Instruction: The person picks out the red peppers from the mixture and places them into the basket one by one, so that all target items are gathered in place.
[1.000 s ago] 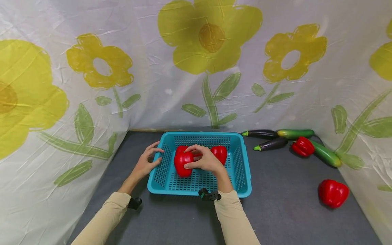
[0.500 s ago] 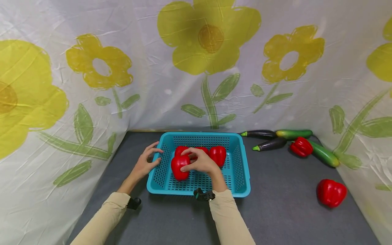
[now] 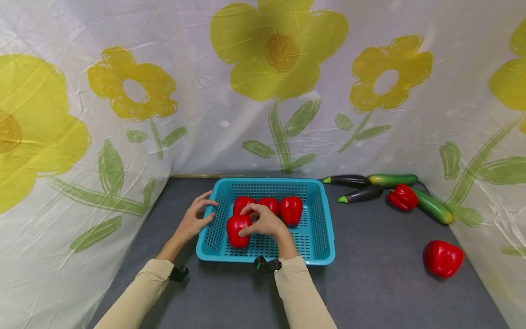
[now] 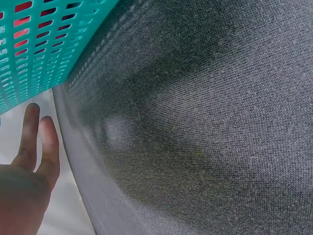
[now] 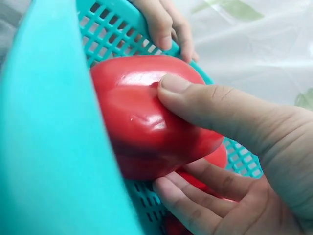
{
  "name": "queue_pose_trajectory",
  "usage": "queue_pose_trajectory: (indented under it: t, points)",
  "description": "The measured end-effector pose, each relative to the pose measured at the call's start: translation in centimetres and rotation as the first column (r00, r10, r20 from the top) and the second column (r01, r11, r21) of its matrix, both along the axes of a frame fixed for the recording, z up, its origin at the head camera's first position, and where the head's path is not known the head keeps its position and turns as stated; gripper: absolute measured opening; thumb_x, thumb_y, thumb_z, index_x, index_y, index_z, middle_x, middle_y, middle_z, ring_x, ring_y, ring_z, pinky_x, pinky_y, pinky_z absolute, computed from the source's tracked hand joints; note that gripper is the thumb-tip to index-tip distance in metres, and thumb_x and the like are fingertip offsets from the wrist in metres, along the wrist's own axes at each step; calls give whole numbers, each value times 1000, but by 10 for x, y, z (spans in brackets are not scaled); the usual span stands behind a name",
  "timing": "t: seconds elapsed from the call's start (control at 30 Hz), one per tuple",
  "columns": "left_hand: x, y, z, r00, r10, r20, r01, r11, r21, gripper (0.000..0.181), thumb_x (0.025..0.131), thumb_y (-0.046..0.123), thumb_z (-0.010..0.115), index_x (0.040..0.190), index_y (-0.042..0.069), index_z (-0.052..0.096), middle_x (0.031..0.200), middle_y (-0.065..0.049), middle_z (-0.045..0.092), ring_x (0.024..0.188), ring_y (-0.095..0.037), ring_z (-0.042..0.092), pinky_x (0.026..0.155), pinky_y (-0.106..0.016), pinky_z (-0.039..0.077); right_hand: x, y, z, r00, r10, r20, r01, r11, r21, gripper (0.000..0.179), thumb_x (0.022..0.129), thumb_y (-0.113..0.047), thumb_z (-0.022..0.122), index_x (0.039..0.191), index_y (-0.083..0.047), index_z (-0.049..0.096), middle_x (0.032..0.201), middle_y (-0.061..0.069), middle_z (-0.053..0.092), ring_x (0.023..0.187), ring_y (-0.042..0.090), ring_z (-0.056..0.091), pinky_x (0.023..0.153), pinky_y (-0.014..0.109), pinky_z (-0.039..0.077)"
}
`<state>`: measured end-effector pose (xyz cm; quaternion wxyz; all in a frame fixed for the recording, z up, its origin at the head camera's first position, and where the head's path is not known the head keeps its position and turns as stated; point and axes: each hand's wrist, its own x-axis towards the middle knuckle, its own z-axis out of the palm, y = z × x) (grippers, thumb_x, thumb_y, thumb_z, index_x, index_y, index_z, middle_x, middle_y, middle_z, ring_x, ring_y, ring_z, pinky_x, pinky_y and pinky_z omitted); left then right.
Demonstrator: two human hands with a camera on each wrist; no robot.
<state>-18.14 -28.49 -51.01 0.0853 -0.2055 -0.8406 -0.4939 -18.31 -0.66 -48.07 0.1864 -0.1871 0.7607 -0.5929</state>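
A red bell pepper [image 3: 238, 230] is in my right hand [image 3: 265, 223], which grips it with thumb on one side and fingers on the other. It sits low at the front left of a blue plastic basket [image 3: 328, 228]. The right wrist view shows the thumb pressed on the glossy pepper [image 5: 142, 112], while the basket's near wall [image 5: 54, 112] hides part of it. Behind stand three more red bell peppers, among them one [image 3: 291, 210] toward the right. My left hand [image 3: 196, 219] holds the basket's left rim; two of its fingers [image 4: 49, 142] extend outside the basket.
To the right of the basket lie two eggplants, the nearer one [image 3: 361, 194] beside a red bell pepper [image 3: 402, 197] and a green cucumber [image 3: 433, 206]. Another cucumber [image 3: 393, 180] is behind. A red bell pepper [image 3: 443, 259] stands at the table's right. A flowered sheet [image 3: 230, 132] hangs behind.
My right hand has moved the pepper leftward and toward me inside the basket, exposing the peppers behind it. The left hand has stayed at the rim.
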Motion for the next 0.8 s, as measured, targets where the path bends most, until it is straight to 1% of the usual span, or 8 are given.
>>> queue_pose_trajectory:
  t: [0.2, 0.37, 0.5, 0.6, 0.7, 0.8]
  points:
    - [-3, -2, -3, 1000, -11, -7, 11, 1000, 6, 25, 95, -3, 66, 120, 0, 66, 157, -24, 34, 135, -44, 38, 95, -69, 41, -1, -2, 0, 1000, -9, 1, 9, 998, 55, 52, 75, -8, 90, 119, -4, 65, 116, 7, 60, 114, 33, 52, 72, 38, 58]
    - [1, 1, 1, 1000, 2, -5, -2, 1000, -4, 25, 94, -7, 66, 119, -3, 65, 156, -27, 33, 133, -46, 40, 95, -69, 41, -2, -4, 0, 1000, 7, -3, -6, 995, 98, 47, 75, -10, 90, 115, -8, 65, 115, 6, 60, 114, 33, 52, 72, 38, 57]
    - [8, 9, 16, 1000, -4, -5, 4, 1000, 3, 25, 92, -11, 64, 117, -10, 64, 153, -35, 32, 129, -53, 40, 93, -72, 40, -3, -7, -1, 1000, 8, -2, -8, 992, 126, 44, 75, -11, 90, 111, -10, 66, 113, 6, 60, 110, 32, 54, 71, 38, 57]
    - [15, 13, 29, 1000, -11, 4, 11, 1000, 3, 25, 91, -13, 64, 116, -13, 63, 151, -38, 32, 127, -56, 41, 92, -73, 40, -3, -9, -1, 1000, 7, -5, -7, 988, 155, 43, 74, -11, 91, 110, -11, 66, 112, 6, 61, 108, 30, 54, 71, 37, 57]
    - [18, 15, 35, 1000, -15, 5, 15, 1000, -10, 24, 91, -13, 63, 115, -13, 62, 150, -39, 33, 127, -55, 41, 92, -72, 41, -2, -11, 0, 1000, 5, -5, -4, 984, 181, 44, 74, -11, 91, 109, -12, 66, 111, 6, 61, 108, 29, 54, 72, 37, 57]
    - [19, 16, 37, 1000, -16, 6, 16, 1000, -7, 24, 91, -13, 63, 115, -13, 62, 149, -39, 33, 127, -55, 40, 92, -72, 41, -2, -12, 2, 1000, 5, -5, -4, 981, 193, 44, 74, -11, 91, 109, -13, 66, 110, 6, 61, 108, 29, 54, 72, 37, 57]
